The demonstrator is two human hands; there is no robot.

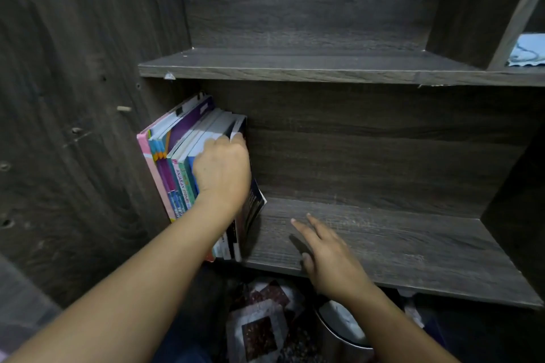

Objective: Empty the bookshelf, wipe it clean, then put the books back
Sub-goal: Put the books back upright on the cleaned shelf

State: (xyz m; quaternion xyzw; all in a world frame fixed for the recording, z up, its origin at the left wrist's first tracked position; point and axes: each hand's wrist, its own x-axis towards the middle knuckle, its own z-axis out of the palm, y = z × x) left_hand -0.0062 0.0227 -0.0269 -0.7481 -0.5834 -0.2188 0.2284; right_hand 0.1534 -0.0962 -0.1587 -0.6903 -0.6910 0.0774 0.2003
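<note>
Where the lower shelf (398, 242) of the dark, wood-grained bookshelf (324, 132) meets its left side panel (73, 97), a short row of books (177, 162) stands on end, spines facing near, the whole row tilted left against that panel. The leftmost is a pink book (147, 162); next come teal, purple and green spines, then white page edges, and at the right end a thin dark book (255, 203) whose lower corner splays out to the right. The left hand (221, 169) is curled over the top edges of the rightmost books, fingers hooked behind them in a grip. The right hand (327, 256) is flat with straight, spread fingers over the near part of the lower shelf, just right of the books, thumb at the front edge; whether the fingertips touch the wood cannot be told.

Right of the dark book the board shows plain grain all the way to the right wall. The upper shelf (295, 63) has a chipped front edge and the same plain surface. Far right, past an upright divider (513, 18), a pale blue cloth (528, 50) lies in another compartment. Below the near edge sit patterned fabric (259, 330) and a metal bin (342, 336).
</note>
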